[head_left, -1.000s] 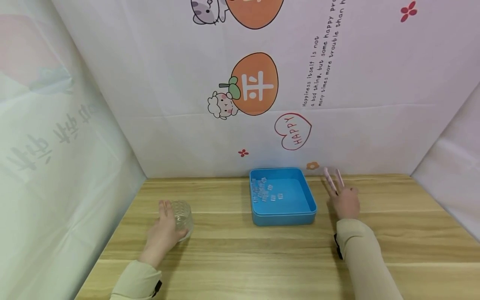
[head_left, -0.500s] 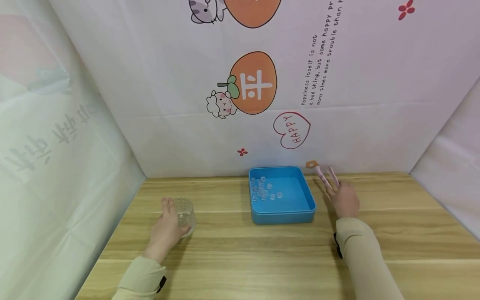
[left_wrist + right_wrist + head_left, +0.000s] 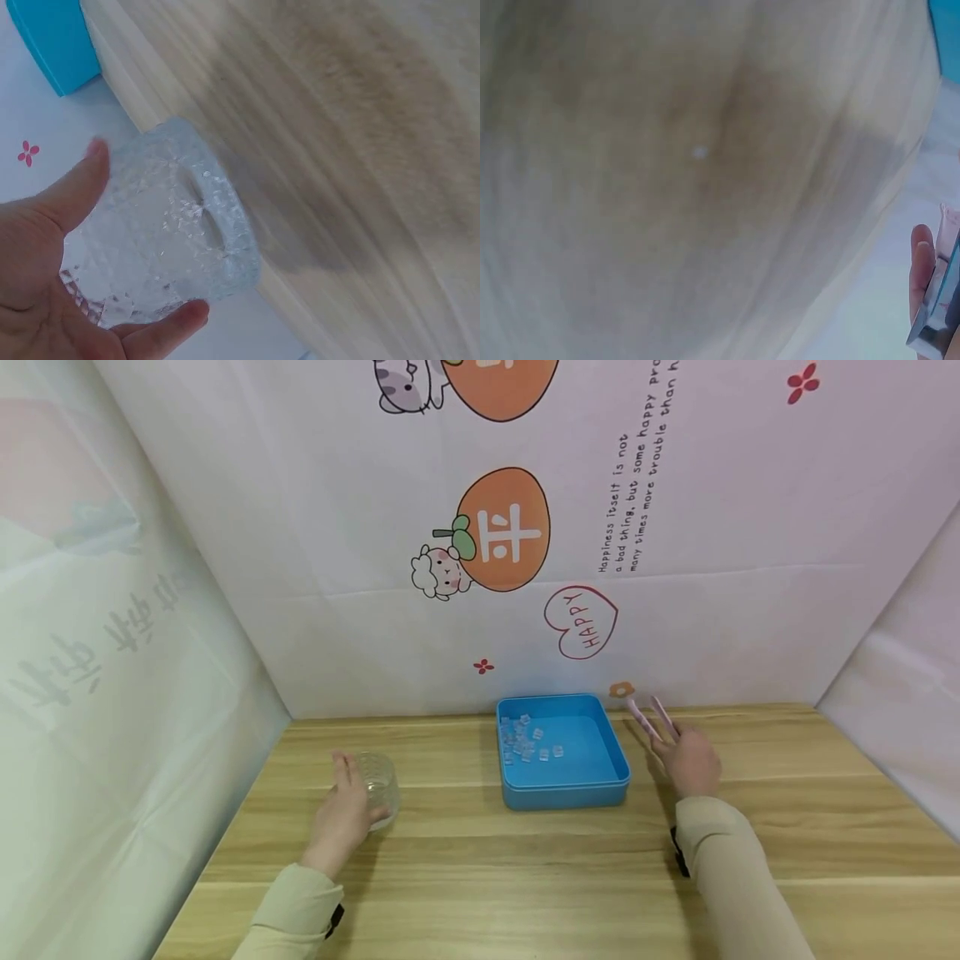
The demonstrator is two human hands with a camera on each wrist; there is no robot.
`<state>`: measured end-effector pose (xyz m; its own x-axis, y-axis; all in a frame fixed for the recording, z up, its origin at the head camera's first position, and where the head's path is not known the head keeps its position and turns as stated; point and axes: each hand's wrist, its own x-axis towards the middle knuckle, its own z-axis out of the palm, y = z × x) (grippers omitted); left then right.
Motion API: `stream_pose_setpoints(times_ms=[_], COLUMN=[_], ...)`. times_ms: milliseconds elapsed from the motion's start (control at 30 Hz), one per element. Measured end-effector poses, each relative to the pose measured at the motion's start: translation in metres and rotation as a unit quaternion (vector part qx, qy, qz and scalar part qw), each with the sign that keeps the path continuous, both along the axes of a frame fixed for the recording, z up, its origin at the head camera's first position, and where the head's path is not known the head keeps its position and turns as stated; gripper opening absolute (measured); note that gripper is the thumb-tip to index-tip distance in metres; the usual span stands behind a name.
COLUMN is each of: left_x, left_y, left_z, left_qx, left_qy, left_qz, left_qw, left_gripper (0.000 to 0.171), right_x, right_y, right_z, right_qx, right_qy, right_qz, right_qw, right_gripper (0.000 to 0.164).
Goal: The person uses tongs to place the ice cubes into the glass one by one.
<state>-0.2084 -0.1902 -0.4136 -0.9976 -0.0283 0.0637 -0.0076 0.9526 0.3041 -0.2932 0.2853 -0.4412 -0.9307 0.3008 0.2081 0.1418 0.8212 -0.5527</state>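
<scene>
My left hand grips a clear glass cup with a faceted surface, left of centre on the table. Thumb and fingers span the sides of the glass in the left wrist view. Whether its base touches the table I cannot tell. My right hand holds pale pink tongs, whose two arms stand apart and point toward the back wall. Only part of the tongs shows at the right edge of the right wrist view. Between the hands stands a shallow blue box with several small clear cubes inside, mostly along its left side.
The wood-grain table ends at a white printed cloth hung behind it. More white cloth closes off the left side, and another sheet the right. The box sits close to the back edge.
My left hand has shifted a little right and away from me with the glass. The tips of the tongs have swung left, nearer the box. The box and cubes stay put.
</scene>
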Motion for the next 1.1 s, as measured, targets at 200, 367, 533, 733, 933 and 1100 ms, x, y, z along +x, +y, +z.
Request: stream_pose_setpoints(times_ms=[200,367,533,733,933,1100], left_x=[-0.002,-0.005,-0.011,-0.018,-0.022,-0.025], left_y=[0.002,0.005,0.008,0.012,0.019,0.023], left_z=[0.002,0.0,-0.004,-0.009,-0.014,-0.014], left_qx=[0.018,0.028,0.03,0.002,-0.012,0.006], left_qy=[-0.015,-0.013,-0.002,0.021,0.045,0.04], left_qz=[-0.001,0.002,0.0,0.001,0.004,0.005], left_qw=[0.9997,0.9995,0.9996,0.9998,0.9989,0.9992], left_gripper=[0.106,0.106,0.108,0.111,0.111,0.111], right_x=[-0.003,-0.004,-0.003,0.0,0.002,0.003], right_y=[-0.001,-0.003,-0.004,-0.006,-0.006,-0.006], right_z=[0.003,0.009,0.016,0.024,0.033,0.04], right_qx=[-0.003,-0.006,0.003,0.023,0.037,0.042], right_qy=[0.005,0.004,0.003,0.023,0.043,0.039], right_qz=[0.003,0.016,0.018,0.023,0.045,0.064], right_qw=[1.0,1.0,1.0,0.999,0.997,0.996], right_gripper=[0.053,0.056,0.056,0.054,0.052,0.052])
